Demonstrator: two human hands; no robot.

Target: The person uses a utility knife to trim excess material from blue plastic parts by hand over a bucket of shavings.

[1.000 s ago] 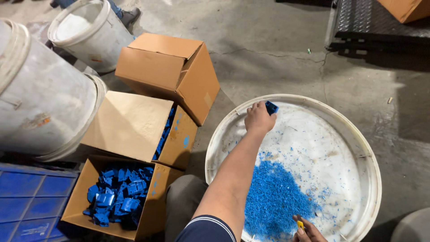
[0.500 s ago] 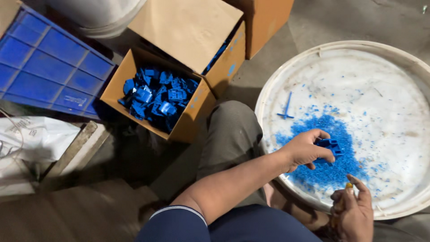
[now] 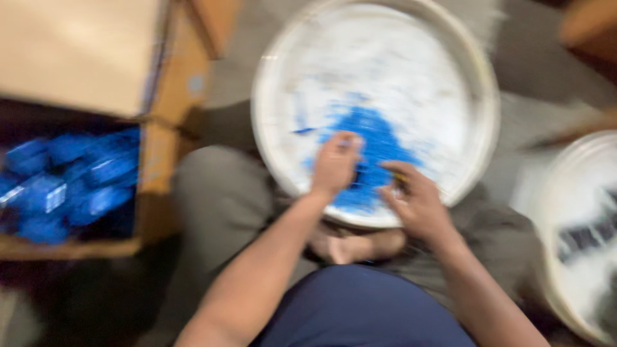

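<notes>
The picture is blurred by motion. A round white tray (image 3: pixel 475 83) lies in front of my knees with a heap of blue plastic scraps (image 3: pixel 379 138) in its near half. My left hand (image 3: pixel 334 164) rests with curled fingers on the left side of the heap; what it holds is too blurred to tell. My right hand (image 3: pixel 418 202) is at the heap's near right edge, pinching a small dark and yellowish tool (image 3: pixel 398 182). One loose blue piece (image 3: pixel 302 130) lies on the tray left of the heap.
An open cardboard box (image 3: pixel 157 167) at the left holds several blue plastic parts (image 3: pixel 83 186). A closed cardboard box (image 3: pixel 77 51) stands behind it. A white bucket (image 3: pixel 565 212) is at the right edge. My bent legs lie under the tray.
The view has swung right, so the tray is now centred. My left hand has dropped onto the blue heap and my right hand has risen to meet it.
</notes>
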